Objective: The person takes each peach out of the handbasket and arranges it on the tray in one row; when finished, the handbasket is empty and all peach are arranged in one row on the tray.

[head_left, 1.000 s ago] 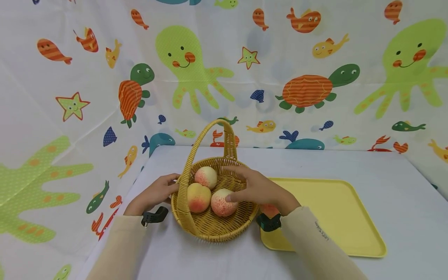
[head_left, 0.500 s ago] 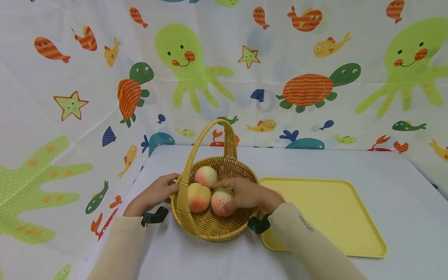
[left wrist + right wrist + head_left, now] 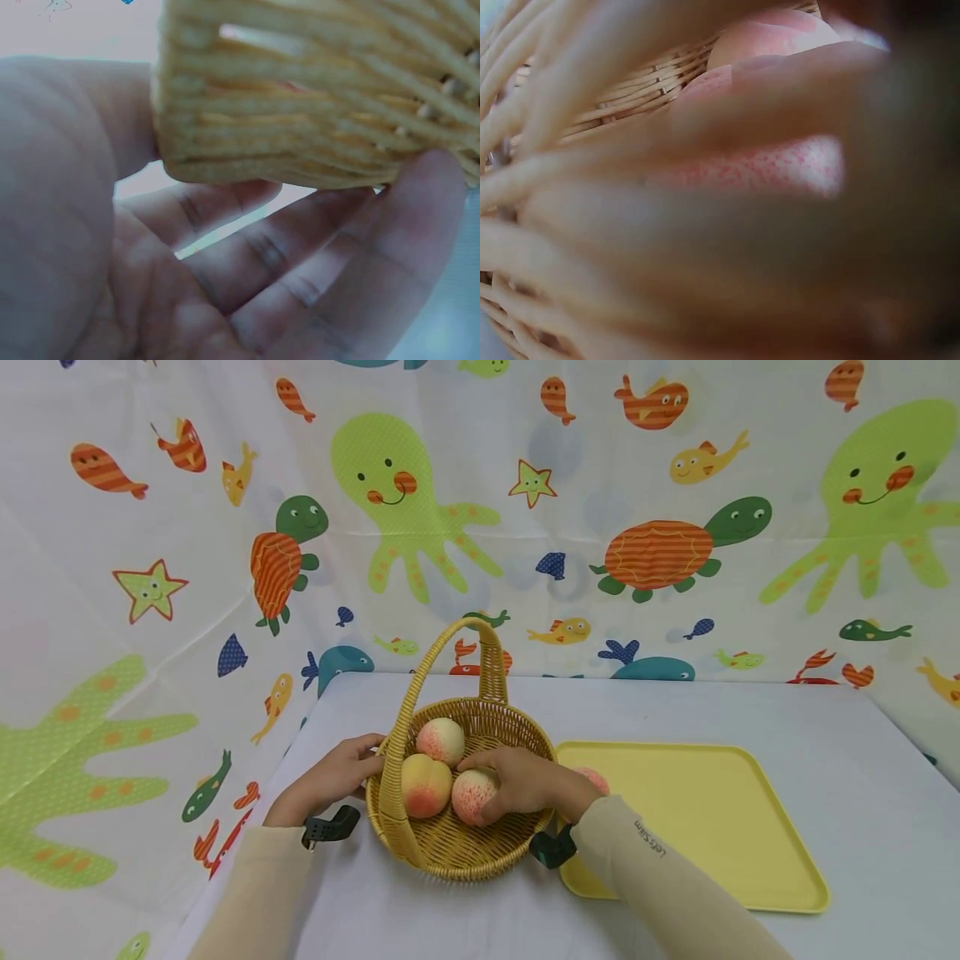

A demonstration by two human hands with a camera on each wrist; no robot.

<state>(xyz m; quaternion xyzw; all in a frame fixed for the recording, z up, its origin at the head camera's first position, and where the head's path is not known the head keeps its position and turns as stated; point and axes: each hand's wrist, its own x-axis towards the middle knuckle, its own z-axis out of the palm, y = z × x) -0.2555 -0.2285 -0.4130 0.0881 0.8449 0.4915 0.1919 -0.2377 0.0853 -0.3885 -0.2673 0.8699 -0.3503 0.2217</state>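
A wicker basket with a tall handle holds a pale pink-speckled peach at the back, a yellow-red peach at the left and a speckled peach near the middle. The right hand reaches over the basket's right rim, its fingers and thumb curled round the middle peach, which shows between blurred fingers in the right wrist view. At the left rim, the left hand grips the basket, its thumb at the rim and fingers against the woven side.
Right of the basket lies a yellow tray on the white table. Part of another pink peach shows at the tray's left side, behind the right wrist. A cloth printed with sea animals hangs behind and at the left.
The right hand has moved down and slightly left, from hovering with spread fingers to gripping the middle peach, which has shifted slightly left. The left hand stays at the basket's rim.
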